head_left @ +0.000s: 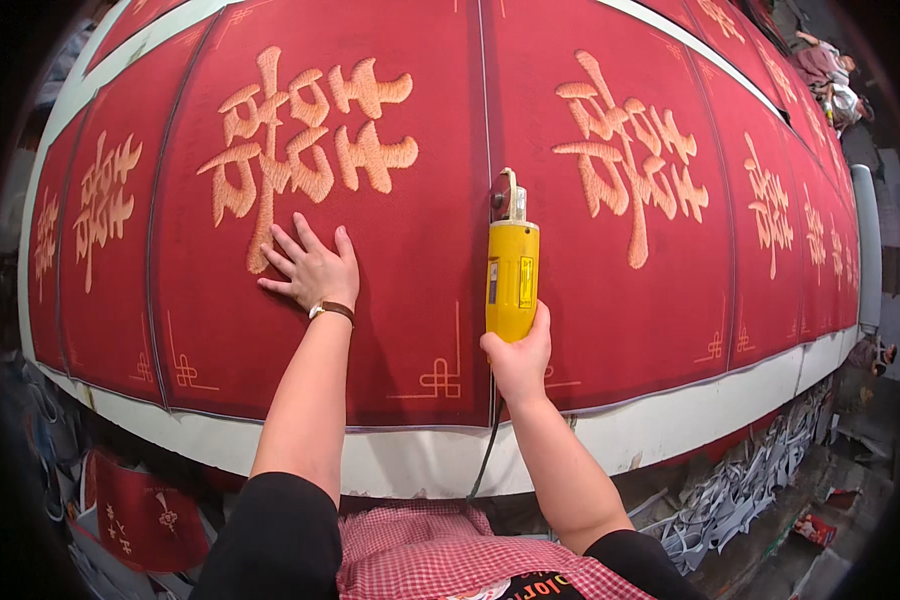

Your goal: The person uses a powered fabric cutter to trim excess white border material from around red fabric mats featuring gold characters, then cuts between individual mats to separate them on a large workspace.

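The left hand (318,270) lay spread on the mat (410,270), seemingly to steady it; the right hand (523,360) gripped the cutter (513,272), perhaps for aim along the seam (485,90).

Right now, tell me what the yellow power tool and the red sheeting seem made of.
The yellow power tool: likely plastic casing, smooth, slightly shiny; its pale, glinting head could be metal. The red sheeting: perhaps short-pile textile, from its matte, soft-looking surface.

Yellow cutter (513,278) over red mats (410,255)
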{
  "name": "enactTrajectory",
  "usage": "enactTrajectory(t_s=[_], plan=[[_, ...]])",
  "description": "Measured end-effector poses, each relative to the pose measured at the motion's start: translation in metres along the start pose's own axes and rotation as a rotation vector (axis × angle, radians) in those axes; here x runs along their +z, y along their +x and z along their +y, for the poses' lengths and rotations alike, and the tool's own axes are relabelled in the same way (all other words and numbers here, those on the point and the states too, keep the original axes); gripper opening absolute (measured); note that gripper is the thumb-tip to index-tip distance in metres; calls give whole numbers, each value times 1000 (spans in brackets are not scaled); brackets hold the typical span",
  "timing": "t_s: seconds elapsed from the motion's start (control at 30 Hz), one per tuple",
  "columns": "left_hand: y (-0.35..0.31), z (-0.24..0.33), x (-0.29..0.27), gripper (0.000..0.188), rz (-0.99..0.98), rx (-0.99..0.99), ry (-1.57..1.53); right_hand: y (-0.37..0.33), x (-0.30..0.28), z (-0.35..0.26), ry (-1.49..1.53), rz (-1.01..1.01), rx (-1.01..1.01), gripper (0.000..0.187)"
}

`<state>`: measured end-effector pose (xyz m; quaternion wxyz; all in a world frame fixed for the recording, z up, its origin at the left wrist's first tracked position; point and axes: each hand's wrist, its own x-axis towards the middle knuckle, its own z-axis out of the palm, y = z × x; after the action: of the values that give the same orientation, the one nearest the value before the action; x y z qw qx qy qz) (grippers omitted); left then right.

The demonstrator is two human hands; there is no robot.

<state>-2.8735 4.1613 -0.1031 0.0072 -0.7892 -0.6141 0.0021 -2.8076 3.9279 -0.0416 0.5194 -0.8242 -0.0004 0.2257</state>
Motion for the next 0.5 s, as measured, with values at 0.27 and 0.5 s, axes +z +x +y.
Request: enactTrajectory(t_s=[0.27,0.5], plan=[[-1,2,-3,66,3,-30,14,64,20,-17,78,-44,-4,53],[-2,1,-2,67,18,-28,9,133,41,-42,107,-44,-29,50]])
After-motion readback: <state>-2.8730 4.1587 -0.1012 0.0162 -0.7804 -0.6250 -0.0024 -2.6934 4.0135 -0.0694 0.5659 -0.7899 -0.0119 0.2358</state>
